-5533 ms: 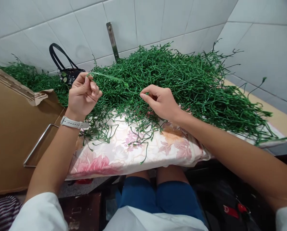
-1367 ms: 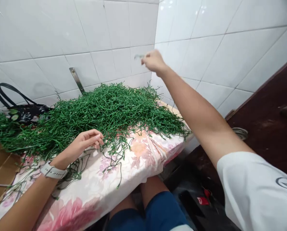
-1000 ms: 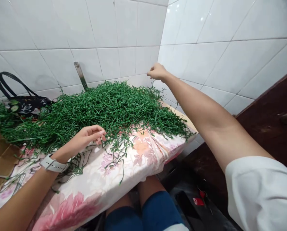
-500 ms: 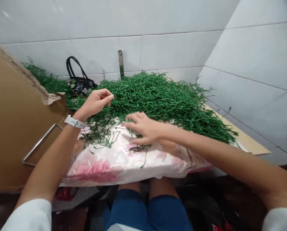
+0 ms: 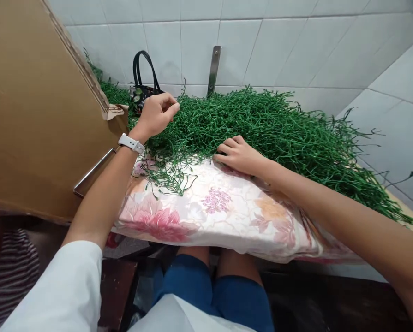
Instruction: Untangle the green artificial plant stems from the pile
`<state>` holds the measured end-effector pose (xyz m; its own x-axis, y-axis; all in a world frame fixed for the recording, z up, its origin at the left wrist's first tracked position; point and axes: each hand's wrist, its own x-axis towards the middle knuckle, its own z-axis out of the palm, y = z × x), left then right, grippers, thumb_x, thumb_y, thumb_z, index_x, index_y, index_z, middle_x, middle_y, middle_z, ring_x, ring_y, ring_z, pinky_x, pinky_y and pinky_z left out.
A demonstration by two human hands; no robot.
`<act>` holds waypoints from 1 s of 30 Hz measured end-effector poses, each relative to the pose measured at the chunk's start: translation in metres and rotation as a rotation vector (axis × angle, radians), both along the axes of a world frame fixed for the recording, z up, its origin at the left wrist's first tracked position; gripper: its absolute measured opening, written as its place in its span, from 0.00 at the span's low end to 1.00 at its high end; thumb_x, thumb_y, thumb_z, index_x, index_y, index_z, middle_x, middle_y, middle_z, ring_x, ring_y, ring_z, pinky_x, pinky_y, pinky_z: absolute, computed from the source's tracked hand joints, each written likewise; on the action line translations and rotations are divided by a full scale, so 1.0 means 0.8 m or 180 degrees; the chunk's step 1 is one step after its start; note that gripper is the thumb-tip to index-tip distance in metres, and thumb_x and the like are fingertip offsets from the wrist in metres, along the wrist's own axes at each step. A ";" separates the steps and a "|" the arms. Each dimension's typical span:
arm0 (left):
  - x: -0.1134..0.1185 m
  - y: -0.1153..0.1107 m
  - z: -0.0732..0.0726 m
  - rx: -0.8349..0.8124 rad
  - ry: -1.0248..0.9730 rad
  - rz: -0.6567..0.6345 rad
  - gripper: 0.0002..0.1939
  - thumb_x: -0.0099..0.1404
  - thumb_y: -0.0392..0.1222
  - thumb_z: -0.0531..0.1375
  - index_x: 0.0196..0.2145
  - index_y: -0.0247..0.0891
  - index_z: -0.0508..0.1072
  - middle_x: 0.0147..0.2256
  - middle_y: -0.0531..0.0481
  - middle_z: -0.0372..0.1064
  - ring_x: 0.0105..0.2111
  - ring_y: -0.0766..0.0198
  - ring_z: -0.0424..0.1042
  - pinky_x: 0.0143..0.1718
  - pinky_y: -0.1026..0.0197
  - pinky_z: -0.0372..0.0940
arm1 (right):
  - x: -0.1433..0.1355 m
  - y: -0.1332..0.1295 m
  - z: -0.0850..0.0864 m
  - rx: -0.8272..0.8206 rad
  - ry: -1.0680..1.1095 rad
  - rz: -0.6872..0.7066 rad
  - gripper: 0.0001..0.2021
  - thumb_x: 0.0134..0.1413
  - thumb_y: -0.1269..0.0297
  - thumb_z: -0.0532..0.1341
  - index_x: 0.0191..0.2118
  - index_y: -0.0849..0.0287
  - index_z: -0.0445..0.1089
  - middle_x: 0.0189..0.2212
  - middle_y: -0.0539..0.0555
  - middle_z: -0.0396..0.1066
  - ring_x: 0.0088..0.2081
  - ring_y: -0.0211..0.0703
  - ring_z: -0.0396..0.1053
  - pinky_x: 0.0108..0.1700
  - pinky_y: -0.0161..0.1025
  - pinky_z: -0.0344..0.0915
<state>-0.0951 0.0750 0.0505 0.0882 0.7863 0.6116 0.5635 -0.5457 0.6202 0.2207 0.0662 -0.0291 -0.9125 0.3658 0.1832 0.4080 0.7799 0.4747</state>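
Observation:
A wide heap of thin green strands (image 5: 275, 117) with small knobs at some ends lies along the back of the cloth-covered surface. My left hand (image 5: 158, 113), wearing a white watch band on its wrist, is raised over the heap's left part. Its thumb and fingers are closed in a pinch; whatever lies between them is too small to make out. My right hand (image 5: 239, 154) rests low at the heap's front edge, fingers curled downward and fingertips hidden. A looser bunch of strands (image 5: 171, 177) spreads on the floral cloth (image 5: 216, 216) between my arms and the front edge.
A large cardboard box (image 5: 36, 106) walls off the left side, with a metal handle (image 5: 93, 173) near it. Behind the heap are a black handbag (image 5: 142, 92), a metal bracket (image 5: 213, 71) and the tiled wall (image 5: 289, 50). Striped fabric (image 5: 10, 267) shows at lower left.
My view has swung left. My right hand has moved from the cloth to the heap's edge and curled its fingers; the few strands beneath it have left the cloth. My left hand stays pinched.

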 end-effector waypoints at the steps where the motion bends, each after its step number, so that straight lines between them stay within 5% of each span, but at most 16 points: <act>1: 0.000 0.000 0.000 0.0012 0.0009 -0.0017 0.08 0.66 0.35 0.64 0.28 0.37 0.73 0.21 0.52 0.66 0.25 0.67 0.61 0.32 0.60 0.54 | 0.001 0.007 0.001 0.0063 -0.0081 -0.0080 0.20 0.76 0.68 0.47 0.52 0.57 0.78 0.48 0.64 0.75 0.51 0.57 0.61 0.53 0.50 0.51; 8: -0.007 0.002 0.001 0.0253 -0.0044 0.0069 0.10 0.67 0.36 0.65 0.26 0.38 0.72 0.21 0.53 0.64 0.22 0.68 0.60 0.29 0.59 0.53 | -0.015 0.013 0.014 -0.0067 -0.0264 -0.0575 0.18 0.75 0.66 0.50 0.50 0.60 0.79 0.52 0.67 0.75 0.51 0.57 0.63 0.50 0.50 0.51; 14: -0.014 0.005 0.005 0.0736 -0.0060 0.0744 0.14 0.71 0.42 0.61 0.27 0.38 0.68 0.19 0.58 0.57 0.20 0.74 0.60 0.29 0.65 0.50 | -0.047 -0.048 0.073 -0.0903 -0.0348 -0.1101 0.15 0.71 0.67 0.54 0.41 0.59 0.79 0.43 0.61 0.78 0.45 0.54 0.68 0.39 0.46 0.48; 17: -0.014 0.005 0.008 0.0792 -0.0176 0.0890 0.15 0.72 0.42 0.61 0.27 0.39 0.67 0.20 0.59 0.56 0.21 0.75 0.59 0.29 0.64 0.50 | -0.077 -0.086 0.085 -0.0507 0.0145 -0.0883 0.16 0.72 0.68 0.51 0.40 0.61 0.77 0.35 0.62 0.76 0.37 0.50 0.67 0.39 0.46 0.49; 21: -0.010 0.004 0.009 0.0595 -0.0168 0.1050 0.17 0.69 0.37 0.66 0.25 0.39 0.65 0.19 0.61 0.54 0.22 0.76 0.51 0.31 0.61 0.48 | -0.124 -0.128 0.046 -0.1009 0.0248 -0.0004 0.24 0.72 0.44 0.57 0.51 0.63 0.74 0.39 0.62 0.76 0.39 0.52 0.69 0.38 0.45 0.54; 25: -0.005 0.003 0.004 0.0625 -0.0047 0.1009 0.15 0.67 0.34 0.64 0.25 0.39 0.64 0.18 0.61 0.52 0.22 0.75 0.50 0.30 0.62 0.47 | -0.146 -0.127 0.001 -0.1110 0.0146 -0.0089 0.19 0.78 0.57 0.50 0.50 0.62 0.75 0.43 0.63 0.75 0.42 0.51 0.71 0.37 0.44 0.52; 30: -0.009 0.007 -0.002 0.1084 -0.0001 0.0826 0.16 0.68 0.43 0.60 0.24 0.46 0.62 0.18 0.59 0.54 0.20 0.69 0.52 0.28 0.58 0.49 | -0.131 -0.067 0.004 -0.0973 -0.0112 -0.0750 0.15 0.75 0.66 0.51 0.56 0.58 0.72 0.41 0.60 0.77 0.41 0.50 0.73 0.32 0.42 0.44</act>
